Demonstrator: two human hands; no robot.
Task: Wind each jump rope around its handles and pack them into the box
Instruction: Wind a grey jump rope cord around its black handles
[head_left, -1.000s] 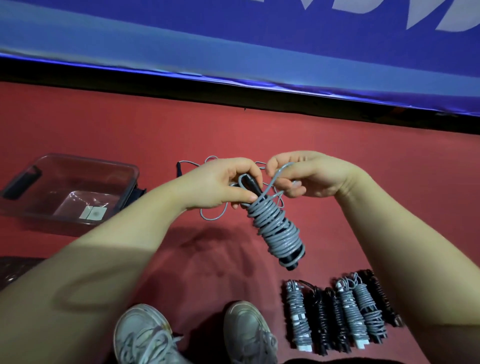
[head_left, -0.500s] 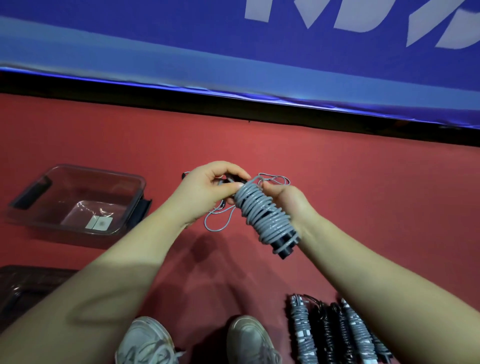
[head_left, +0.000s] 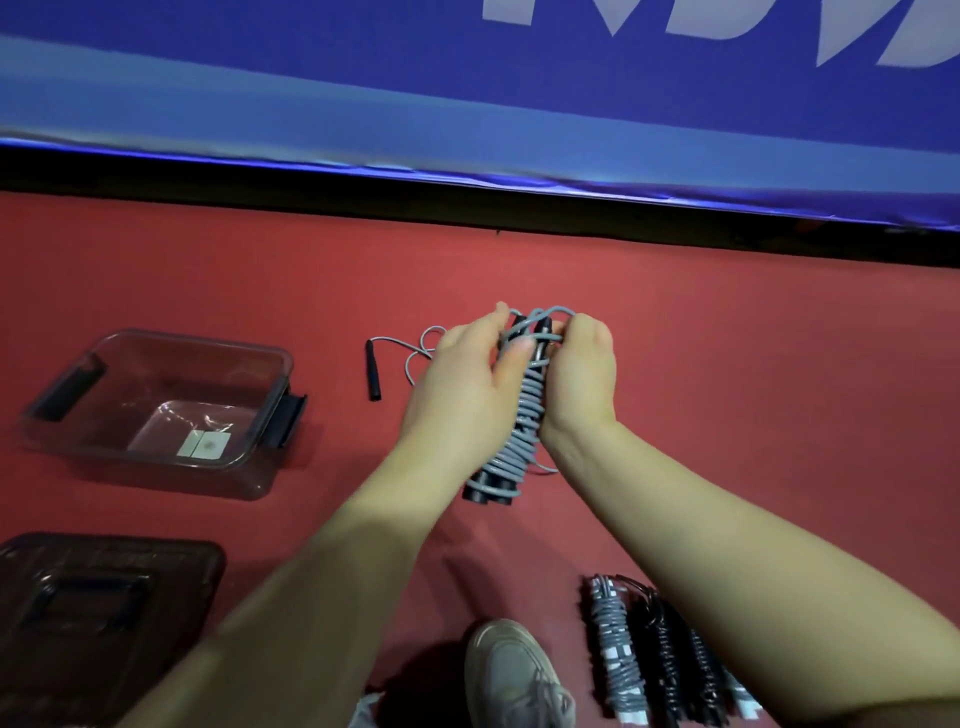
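Note:
A grey jump rope (head_left: 522, 431) is coiled tightly round its two black handles and hangs between my hands above the red floor. My left hand (head_left: 457, 384) grips the bundle's upper part from the left, thumb across the coils. My right hand (head_left: 579, 379) grips it from the right, fingers at the loose loop on top. The clear plastic box (head_left: 260, 415) sits on the floor at the left, holding only a small label. Several wound ropes (head_left: 618, 660), grey and black, lie in a row at the lower right, partly hidden by my right forearm.
An unwound grey rope with a black handle (head_left: 373, 370) lies on the floor behind my left hand. The box's dark lid (head_left: 104, 597) lies at the lower left. My shoe (head_left: 514, 675) is at the bottom. A blue banner (head_left: 467, 104) borders the far side.
The wound bundle has swung from slanting to nearly upright. Both hands have closed in round its top, the right moving from under the coils to the upper end. The view shifted, revealing the lid.

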